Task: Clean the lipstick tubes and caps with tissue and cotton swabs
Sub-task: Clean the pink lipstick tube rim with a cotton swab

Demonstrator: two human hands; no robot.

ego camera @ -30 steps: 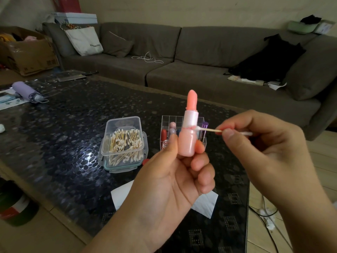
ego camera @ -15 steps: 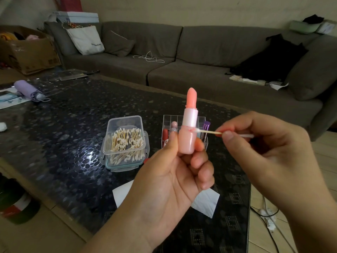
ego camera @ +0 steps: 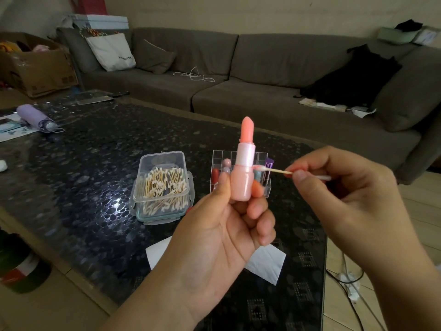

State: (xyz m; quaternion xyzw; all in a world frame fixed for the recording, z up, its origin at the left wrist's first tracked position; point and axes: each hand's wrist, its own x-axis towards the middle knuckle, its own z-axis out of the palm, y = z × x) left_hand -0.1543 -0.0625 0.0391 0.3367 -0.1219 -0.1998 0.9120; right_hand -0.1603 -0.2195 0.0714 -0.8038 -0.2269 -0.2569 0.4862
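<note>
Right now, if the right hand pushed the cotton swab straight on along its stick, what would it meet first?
The swab in the right hand already has its tip at the pink lipstick tube's collar ledge, so it would press into that tube first.

One camera sits on the person's head. It looks forward and down at the counter, very near the two hands in front of it. The sofa is far behind the counter.
</note>
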